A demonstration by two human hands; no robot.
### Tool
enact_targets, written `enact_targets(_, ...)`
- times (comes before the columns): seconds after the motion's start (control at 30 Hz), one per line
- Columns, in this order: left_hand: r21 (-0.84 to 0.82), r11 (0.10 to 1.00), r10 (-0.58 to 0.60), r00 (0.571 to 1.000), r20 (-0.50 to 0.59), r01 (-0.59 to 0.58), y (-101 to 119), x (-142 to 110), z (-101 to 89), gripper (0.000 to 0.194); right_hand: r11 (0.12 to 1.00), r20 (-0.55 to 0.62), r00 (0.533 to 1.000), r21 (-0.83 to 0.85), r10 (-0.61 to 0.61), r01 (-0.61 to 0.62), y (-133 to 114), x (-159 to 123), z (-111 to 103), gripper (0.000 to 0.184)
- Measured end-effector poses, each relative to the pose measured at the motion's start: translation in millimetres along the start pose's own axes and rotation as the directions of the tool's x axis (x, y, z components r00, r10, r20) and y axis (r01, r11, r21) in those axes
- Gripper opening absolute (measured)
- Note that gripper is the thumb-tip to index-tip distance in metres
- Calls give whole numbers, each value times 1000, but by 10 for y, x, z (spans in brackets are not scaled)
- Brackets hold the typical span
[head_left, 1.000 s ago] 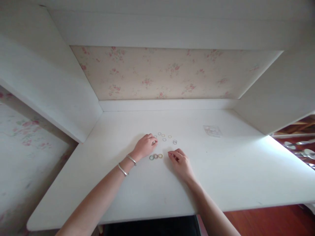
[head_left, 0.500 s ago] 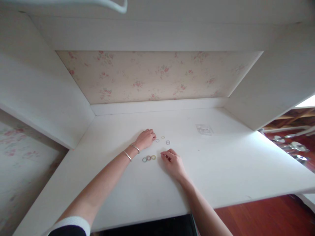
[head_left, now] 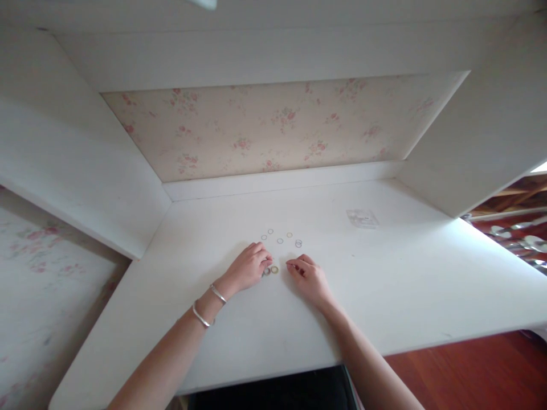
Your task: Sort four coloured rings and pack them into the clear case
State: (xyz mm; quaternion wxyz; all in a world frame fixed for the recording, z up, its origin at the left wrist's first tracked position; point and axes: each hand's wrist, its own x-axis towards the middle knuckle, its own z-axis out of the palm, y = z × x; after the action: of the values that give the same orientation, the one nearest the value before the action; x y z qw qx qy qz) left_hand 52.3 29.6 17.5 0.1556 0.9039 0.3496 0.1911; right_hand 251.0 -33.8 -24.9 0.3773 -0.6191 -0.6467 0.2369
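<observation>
A thick gold-coloured round ring (head_left: 274, 273) lies flat on the smooth white tabletop (head_left: 427, 279), between the two bare hands. Left of it, the left hand (head_left: 249, 266), with two silver metal bracelets (head_left: 218, 294) at the wrist, curls palm down, its grip nearly closed at the edge of a darker thick ring (head_left: 267, 274) just beside the gold one; whether it has hold of anything I cannot tell. Right of the gold ring, the right hand (head_left: 311, 281) rests with thumb and forefinger drawn together, contents likewise unclear. Beyond the gold ring lie several thin round rings (head_left: 280, 243), two of them overlapping; farther off to its right is a clear plastic packet (head_left: 362, 218).
</observation>
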Motion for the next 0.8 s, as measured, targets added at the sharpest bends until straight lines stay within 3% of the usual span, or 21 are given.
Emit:
enact_targets(0.2,36,999,25,999,45,-26,114,-25,22,13,1000,-1,1000,-15,14,-14,-17,-14,-8,27)
enact_targets(0.53,56,998,32,994,104,-38,102,34,42,17,1000,7,1000,3,14,-14,-20,-16,-26,29)
enact_targets(0.7,-57,997,-61,997,-36,59,26,31,-116,21,1000,2,1000,7,13,-13,-7,-10,-18,31)
enact_targets(0.8,-184,972,-170,977,-126,146,-74,-40,-215,26,1000,4,1000,-1,14,-14,2,-10,-7,30)
